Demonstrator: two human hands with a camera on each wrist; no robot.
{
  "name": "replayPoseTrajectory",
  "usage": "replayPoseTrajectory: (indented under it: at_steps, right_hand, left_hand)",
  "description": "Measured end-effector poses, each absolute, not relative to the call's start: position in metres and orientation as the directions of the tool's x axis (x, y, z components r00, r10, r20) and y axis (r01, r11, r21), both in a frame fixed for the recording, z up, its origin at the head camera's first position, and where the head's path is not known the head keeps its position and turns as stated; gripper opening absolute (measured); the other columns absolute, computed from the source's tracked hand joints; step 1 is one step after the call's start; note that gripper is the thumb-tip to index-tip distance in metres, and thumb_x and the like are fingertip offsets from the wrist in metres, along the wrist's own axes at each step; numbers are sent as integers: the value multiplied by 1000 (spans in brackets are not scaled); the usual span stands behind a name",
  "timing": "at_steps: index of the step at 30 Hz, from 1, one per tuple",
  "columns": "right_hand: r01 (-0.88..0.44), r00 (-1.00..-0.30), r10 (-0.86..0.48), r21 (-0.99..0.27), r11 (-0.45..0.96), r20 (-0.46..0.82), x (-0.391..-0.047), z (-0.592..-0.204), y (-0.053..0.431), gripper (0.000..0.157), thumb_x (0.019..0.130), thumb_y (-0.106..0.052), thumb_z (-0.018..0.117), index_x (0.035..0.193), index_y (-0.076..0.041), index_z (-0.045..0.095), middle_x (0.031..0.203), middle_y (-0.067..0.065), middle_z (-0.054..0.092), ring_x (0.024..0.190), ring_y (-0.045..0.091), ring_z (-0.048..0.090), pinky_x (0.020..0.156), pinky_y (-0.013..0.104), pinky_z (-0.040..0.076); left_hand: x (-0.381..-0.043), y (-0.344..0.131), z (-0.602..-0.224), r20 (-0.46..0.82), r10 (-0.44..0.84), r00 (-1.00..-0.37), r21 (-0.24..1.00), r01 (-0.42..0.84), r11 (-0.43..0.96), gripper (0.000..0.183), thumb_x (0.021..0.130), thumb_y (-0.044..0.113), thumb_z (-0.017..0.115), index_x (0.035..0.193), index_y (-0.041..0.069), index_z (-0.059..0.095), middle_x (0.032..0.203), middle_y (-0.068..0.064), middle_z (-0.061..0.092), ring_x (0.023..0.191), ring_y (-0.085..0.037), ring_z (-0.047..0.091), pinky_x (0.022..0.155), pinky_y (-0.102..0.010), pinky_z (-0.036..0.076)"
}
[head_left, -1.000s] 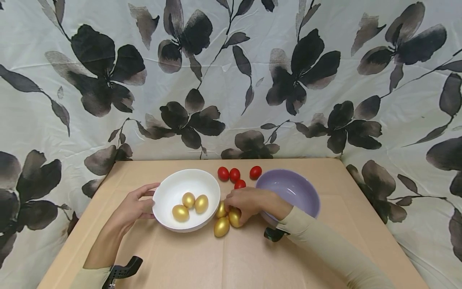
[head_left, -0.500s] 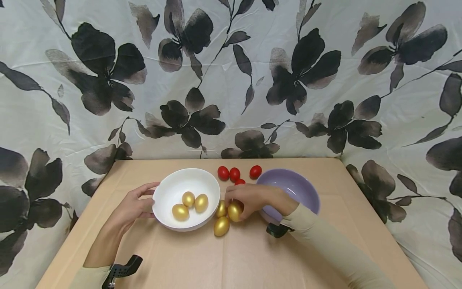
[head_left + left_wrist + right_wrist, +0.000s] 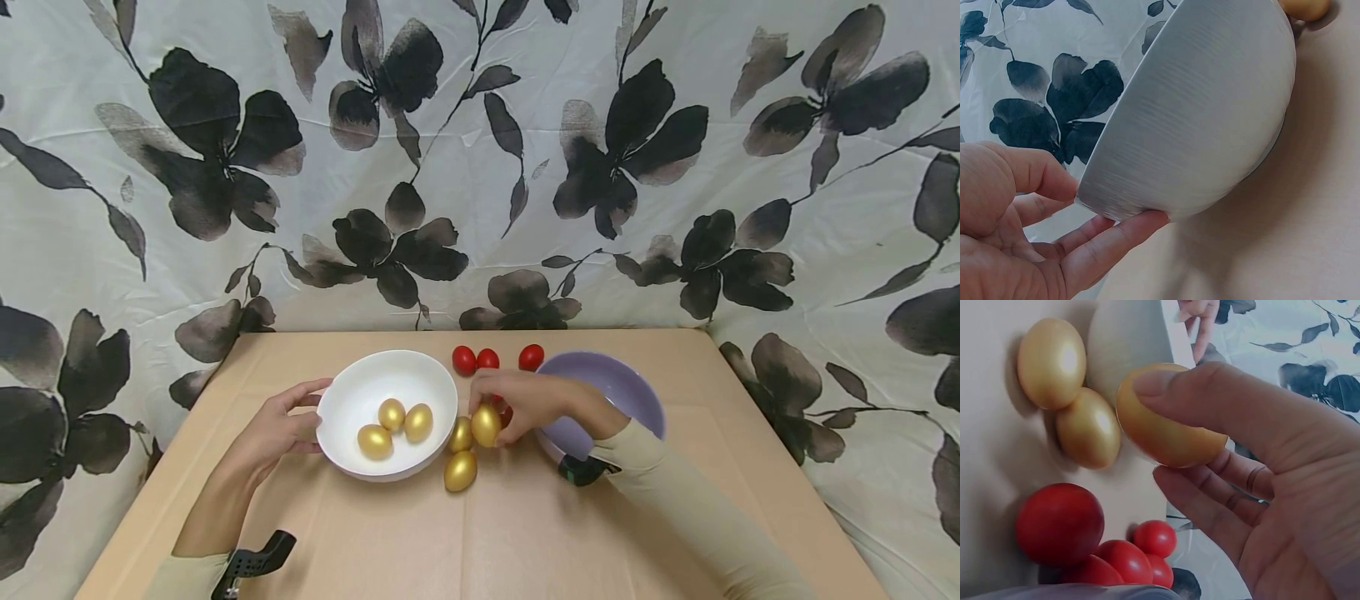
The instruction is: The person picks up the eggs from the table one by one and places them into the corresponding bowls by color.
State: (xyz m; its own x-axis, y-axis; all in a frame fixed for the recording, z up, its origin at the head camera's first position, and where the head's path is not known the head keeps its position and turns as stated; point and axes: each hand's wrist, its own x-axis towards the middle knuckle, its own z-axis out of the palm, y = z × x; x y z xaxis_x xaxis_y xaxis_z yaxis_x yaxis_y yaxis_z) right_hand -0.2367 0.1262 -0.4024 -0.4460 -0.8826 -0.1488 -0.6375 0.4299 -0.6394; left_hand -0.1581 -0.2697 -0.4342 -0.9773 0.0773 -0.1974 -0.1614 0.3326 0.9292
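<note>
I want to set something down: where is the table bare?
Bare table shows between the forearms, nearer than the white bowl, and right of the purple bowl. Between the bowls, golden eggs, red eggs and the right hand crowd it.

A person's left hand (image 3: 1029,237) touches the left side of a white bowl (image 3: 1197,112), one fingertip at the rim, another against the outer wall. A shadowed tan tabletop (image 3: 1297,200) spreads nearer; a pale cloth (image 3: 1060,44) with dark flowers lies farther off. Past the bowl, rightward, part of a rounded golden object (image 3: 1307,7) shows.
</note>
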Motion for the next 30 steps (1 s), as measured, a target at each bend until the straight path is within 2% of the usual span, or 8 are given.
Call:
replayPoseTrajectory:
  at_steps: [3,6,12,16,19,23,27,30]
  right_hand:
    - [-629,-464,-877,-652,423,-122,-240,-402,128,43,79,-19,88,113,-28,64,114,-11,57,103,11,57,89,41,59]
    - [-610,-463,-882,-690,389,-87,-243,-401,129,42,80,-17,88,114,-25,64,115,-8,57,105,13,58,90,40,59]
    - [-592,-450,-892,-738,325,-32,-250,-400,127,44,81,-13,85,119,-23,64,121,-8,56,113,13,57,93,31,58]
    - [-613,-449,-894,-724,317,-11,-254,-399,125,46,81,-15,86,120,-24,64,125,-10,56,115,12,54,97,37,57]
    - [-615,-447,-894,-725,310,-4,-256,-398,122,48,81,-14,85,125,-19,64,127,-9,57,114,14,54,97,41,57]
    - [-554,-460,-888,-774,307,-23,-257,-397,117,56,82,-10,83,132,-10,59,128,-5,58,114,17,58,94,34,58]
    - [-519,-469,-883,-803,291,-17,-258,-394,112,55,81,-7,84,128,-11,58,126,-2,58,111,20,61,92,29,58]
    - [-522,-457,-889,-812,259,10,-260,-393,109,51,80,-5,83,125,-13,60,125,1,58,110,21,62,92,30,58]
  left_hand:
    - [-158,-270,-435,-197,76,-977,929,-161,334,65,94,-1,54,156,2,35,144,-33,40,100,-30,66,73,-43,63]
    - [-157,-270,-434,-198,76,-977,928,-162,335,65,94,-1,54,156,2,35,144,-33,40,101,-30,66,73,-43,63]
    - [-156,-268,-431,-200,74,-977,926,-164,339,64,94,-1,54,155,2,36,144,-33,40,102,-30,67,74,-43,63]
    - [-157,-268,-430,-204,71,-976,924,-168,345,63,94,0,54,155,3,37,144,-32,41,103,-31,66,75,-43,63]
    - [-157,-268,-431,-203,69,-977,923,-167,347,63,94,-1,53,154,3,37,143,-32,41,104,-32,66,75,-44,63]
    - [-158,-268,-431,-203,65,-977,923,-169,346,63,93,-1,53,155,3,37,143,-32,41,104,-33,66,76,-44,63]
    - [-158,-268,-431,-202,63,-977,924,-168,345,64,93,-2,53,155,4,37,143,-32,42,103,-33,66,75,-44,63]
    - [-159,-268,-431,-200,62,-978,923,-167,346,63,93,-1,53,155,4,38,143,-31,42,103,-33,66,76,-45,63]
